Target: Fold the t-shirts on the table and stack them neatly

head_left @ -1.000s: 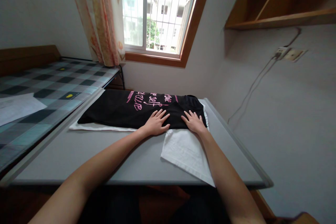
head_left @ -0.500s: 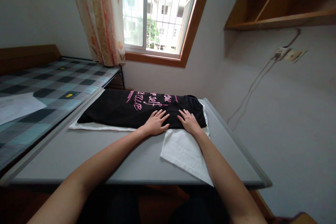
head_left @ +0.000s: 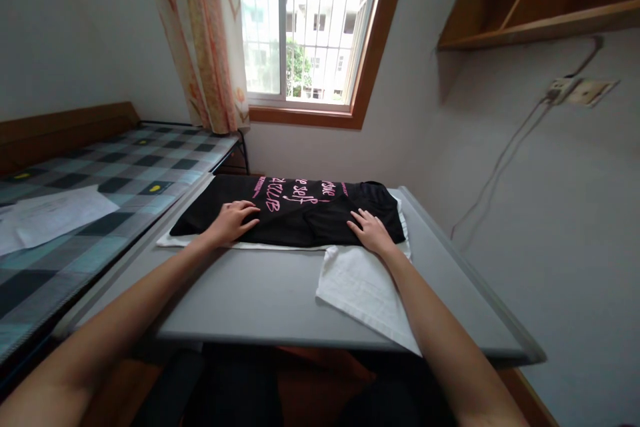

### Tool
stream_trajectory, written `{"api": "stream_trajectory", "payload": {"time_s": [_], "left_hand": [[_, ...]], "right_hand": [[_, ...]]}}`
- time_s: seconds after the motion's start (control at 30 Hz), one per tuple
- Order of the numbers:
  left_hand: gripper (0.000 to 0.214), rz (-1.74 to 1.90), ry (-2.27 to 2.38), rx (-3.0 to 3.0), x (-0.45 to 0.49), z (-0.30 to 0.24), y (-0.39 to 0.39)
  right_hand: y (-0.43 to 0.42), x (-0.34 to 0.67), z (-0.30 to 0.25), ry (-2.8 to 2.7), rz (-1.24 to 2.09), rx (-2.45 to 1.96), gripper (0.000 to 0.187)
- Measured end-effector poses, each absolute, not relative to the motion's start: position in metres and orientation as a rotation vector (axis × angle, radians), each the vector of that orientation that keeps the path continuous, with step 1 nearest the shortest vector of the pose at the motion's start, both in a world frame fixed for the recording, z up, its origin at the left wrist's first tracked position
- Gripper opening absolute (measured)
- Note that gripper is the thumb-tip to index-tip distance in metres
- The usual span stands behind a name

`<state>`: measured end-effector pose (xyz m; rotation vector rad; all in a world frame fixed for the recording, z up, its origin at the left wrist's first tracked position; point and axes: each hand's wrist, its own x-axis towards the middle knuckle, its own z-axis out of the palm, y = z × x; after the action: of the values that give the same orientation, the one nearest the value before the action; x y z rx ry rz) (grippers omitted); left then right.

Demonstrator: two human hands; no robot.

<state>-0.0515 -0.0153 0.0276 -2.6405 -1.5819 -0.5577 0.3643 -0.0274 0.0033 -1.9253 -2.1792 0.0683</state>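
Note:
A black T-shirt point(head_left: 295, 223) with pink lettering lies folded lengthwise on the grey table point(head_left: 250, 293), its collar end to the right. Under it is a white shirt point(head_left: 363, 287), whose sleeve spreads toward the front edge and whose rim shows along the black cloth's near side. My left hand point(head_left: 233, 221) rests on the left part of the black T-shirt, fingers loosely apart. Flat near the collar end, my right hand point(head_left: 371, 230) touches the black fabric with its fingers spread. Neither hand grips anything.
A bed with a checked mattress point(head_left: 190, 153) stands on the left, with white papers point(head_left: 65, 213) on it. Behind the table are a window point(head_left: 310, 33) and a flowered curtain point(head_left: 215, 47). A wooden shelf point(head_left: 530, 23) and a socket with a cord point(head_left: 560, 90) are on the right wall.
My left hand has slid left along the black T-shirt, away from the right hand. My right hand stays near the collar end. The view has shifted slightly.

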Motion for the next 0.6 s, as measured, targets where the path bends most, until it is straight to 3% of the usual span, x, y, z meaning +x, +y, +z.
{"api": "stream_trajectory", "payload": {"time_s": [0.27,0.4,0.6], "left_hand": [[0.047,-0.264,-2.013,-2.551,-0.207,0.042,-0.026],[0.056,-0.214,-2.108,-2.58,-0.218,0.042,-0.033],[0.04,-0.313,-1.895,-2.641,-0.212,0.052,-0.035]], "right_hand": [[-0.024,0.368,-0.002,-2.168,0.077,-1.884,0.057],[-0.023,0.369,-0.003,-2.166,0.073,-1.873,0.056],[-0.024,0.369,-0.001,-2.174,0.069,-1.859,0.057]]}}
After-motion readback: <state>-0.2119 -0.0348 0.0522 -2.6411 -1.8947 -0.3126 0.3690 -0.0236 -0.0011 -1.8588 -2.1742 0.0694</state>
